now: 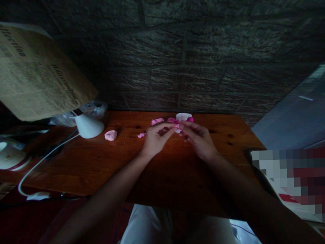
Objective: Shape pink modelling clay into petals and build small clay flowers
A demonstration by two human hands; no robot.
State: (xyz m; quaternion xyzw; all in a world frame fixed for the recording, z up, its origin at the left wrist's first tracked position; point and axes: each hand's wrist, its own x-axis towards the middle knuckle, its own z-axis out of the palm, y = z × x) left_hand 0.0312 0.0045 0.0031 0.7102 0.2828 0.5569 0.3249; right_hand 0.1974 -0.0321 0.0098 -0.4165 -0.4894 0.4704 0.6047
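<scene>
Small pink piece (177,126) in a two-handed pinch, with little room to spare

On the head camera, the risk I would watch is tearing or squashing. The piece looks thin and soft, though from here I can't tell whether it is paper, petal or clay. If the left hand (157,137) and the right hand (199,137) pulled apart unevenly, it could rip; too hard a squeeze could flatten it. A slip would probably drop it among the dark pink piece (171,120), the pale pink sheet-like piece (183,116) and the magenta piece (190,119), where I might lose track of it. The light is dim, so I would trust my reading of its edges less. A sideways sweep of the left hand could also knock the small pink scrap (141,135) on the wooden table (100,167); the crumpled pink lump (111,135) sits farther off, near the white lamp base (89,126).

As for the fingers, I see both thumbs and forefingers drawn narrow, tips nearly meeting, with the small pink piece caught between them. It shows mostly in the slim gap where the two hands come together, over the table's far side. The right hand's other fingers curl underneath; what they touch I cannot tell.
</scene>
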